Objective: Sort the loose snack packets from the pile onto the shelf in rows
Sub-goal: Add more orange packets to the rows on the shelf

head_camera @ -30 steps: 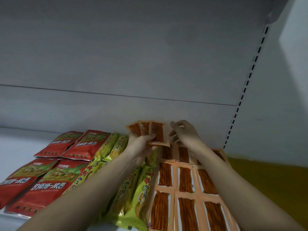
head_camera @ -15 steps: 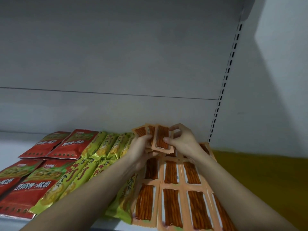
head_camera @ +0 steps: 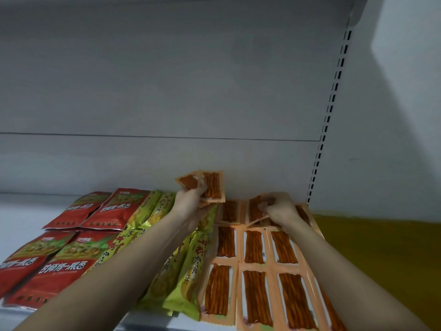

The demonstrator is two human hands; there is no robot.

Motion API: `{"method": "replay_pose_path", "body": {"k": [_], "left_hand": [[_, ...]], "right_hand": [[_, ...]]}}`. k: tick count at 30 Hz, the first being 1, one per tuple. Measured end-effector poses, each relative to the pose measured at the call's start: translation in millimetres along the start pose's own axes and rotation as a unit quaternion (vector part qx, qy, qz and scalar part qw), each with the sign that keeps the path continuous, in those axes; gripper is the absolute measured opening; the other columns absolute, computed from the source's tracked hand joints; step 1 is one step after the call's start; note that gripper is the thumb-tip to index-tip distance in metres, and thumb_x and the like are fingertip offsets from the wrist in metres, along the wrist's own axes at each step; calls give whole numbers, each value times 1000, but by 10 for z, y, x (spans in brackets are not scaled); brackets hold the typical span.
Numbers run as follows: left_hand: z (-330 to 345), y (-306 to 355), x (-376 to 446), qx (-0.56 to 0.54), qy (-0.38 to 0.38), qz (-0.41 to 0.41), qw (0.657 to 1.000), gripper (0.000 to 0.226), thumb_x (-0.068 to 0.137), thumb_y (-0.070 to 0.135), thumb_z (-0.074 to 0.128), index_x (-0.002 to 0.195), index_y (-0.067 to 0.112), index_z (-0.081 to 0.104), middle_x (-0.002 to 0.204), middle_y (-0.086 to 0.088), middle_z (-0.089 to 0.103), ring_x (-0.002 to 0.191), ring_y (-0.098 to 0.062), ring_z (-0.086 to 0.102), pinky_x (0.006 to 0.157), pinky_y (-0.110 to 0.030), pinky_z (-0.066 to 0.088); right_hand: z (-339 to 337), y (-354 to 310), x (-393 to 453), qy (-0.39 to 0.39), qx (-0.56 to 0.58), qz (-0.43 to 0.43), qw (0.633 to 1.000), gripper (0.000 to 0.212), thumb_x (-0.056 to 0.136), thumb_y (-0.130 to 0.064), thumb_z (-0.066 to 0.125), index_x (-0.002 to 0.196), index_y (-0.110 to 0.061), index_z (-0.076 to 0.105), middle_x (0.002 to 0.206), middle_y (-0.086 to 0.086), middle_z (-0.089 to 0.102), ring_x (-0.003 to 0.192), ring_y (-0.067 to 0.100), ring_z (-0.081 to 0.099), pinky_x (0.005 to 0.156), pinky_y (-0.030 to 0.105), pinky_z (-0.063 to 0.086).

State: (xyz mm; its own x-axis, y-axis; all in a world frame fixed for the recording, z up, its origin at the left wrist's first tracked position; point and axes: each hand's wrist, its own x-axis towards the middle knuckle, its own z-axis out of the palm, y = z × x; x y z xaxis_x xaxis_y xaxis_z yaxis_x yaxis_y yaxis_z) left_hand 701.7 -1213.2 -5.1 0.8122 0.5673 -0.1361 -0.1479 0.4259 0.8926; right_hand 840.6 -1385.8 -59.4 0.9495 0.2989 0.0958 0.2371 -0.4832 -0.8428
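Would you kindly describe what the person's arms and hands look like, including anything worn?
Both forearms are bare, with no sleeves in view. The left hand and right hand wear no gloves, and no watch, bracelet or ring shows.

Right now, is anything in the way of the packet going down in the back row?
Nothing visible. The right hand is already setting its orange packet onto the back row, against the shelf wall.

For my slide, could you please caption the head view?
Left hand holds spare orange packets while right hand places one in the back row.
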Motion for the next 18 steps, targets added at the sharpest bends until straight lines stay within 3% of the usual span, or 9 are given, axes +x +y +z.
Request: {"method": "replay_pose_path", "body": {"k": [2,6,9,11,14,16,18], "left_hand": [[-12,-15,16,12,-1,2,1000,23,102,4,52,123,9,54,108,-12,67,86,-22,68,62,-32,55],[-39,-35,37,24,-9,-3,1000,16,99,4,56,115,5,59,97,-11,71,77,-19,71,62,-32,57],[-30,-66,28,39,-14,-19,999,6,98,3,59,103,7,60,87,-10,71,65,-16,71,55,-29,57],[-3,-90,21,48,-17,-25,998,8,97,2,60,104,6,60,86,-12,70,62,-17,71,51,-28,57],[79,-146,37,44,-22,-31,998,14,96,1,60,110,1,60,90,-16,70,64,-20,72,50,-28,57],[164,-203,47,47,-21,-32,998,19,96,3,62,115,0,60,94,-17,70,72,-24,71,52,-30,57],[260,-278,53,54,-26,-34,998,21,95,4,64,116,2,61,97,-16,71,77,-25,71,59,-33,58]], "right_hand": [[75,39,46,-10,-16,14,1000,16,90,-8,68,105,-12,67,98,8,69,78,21,68,77,46,61],[136,63,91,-10,-170,-31,985,11,88,-23,70,95,-15,68,92,5,69,81,21,65,78,37,56],[149,40,83,13,-228,-53,972,23,89,-26,68,104,-9,67,112,11,57,83,28,65,75,34,54],[104,-54,50,42,-175,-68,981,27,96,-31,58,113,-12,65,117,8,56,85,23,64,75,32,52],[-18,-294,-70,9,-48,-94,994,29,101,-37,48,113,-16,63,102,0,66,86,17,65,72,29,47],[-96,-453,-188,-25,25,-95,995,29,100,-40,50,117,-18,59,97,0,68,75,16,68,67,26,51],[-135,-527,-280,-38,31,-93,994,33,97,-47,55,120,-24,52,97,2,68,67,14,69,69,32,57]]}}
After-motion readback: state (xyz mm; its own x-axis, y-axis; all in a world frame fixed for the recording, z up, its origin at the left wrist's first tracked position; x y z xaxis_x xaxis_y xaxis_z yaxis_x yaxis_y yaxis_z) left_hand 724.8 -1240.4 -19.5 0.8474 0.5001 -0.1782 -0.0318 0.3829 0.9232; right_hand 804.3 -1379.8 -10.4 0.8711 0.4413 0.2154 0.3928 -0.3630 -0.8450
